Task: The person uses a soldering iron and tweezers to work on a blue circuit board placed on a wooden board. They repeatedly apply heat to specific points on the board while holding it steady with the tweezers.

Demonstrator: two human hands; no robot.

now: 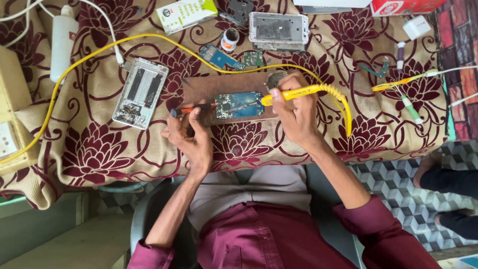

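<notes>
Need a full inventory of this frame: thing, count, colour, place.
circuit board: 1, blue, on the brown board
brown board: 1, brown, centre of the table
soldering iron: 1, yellow with coiled yellow cord, in the right hand, tip on the circuit board
screwdriver: 1, orange and black, in the left hand, tip at the circuit board's left edge
phone frame: 1, silver, opened, left of the brown board
phone housing: 1, silver, top centre
loose boards: 2, blue and green, above the brown board
small round tin: 1, top centre
white bottle: 1, top left
tablecloth: 1, beige with maroon flowers
left hand: 1
right hand: 1
</notes>
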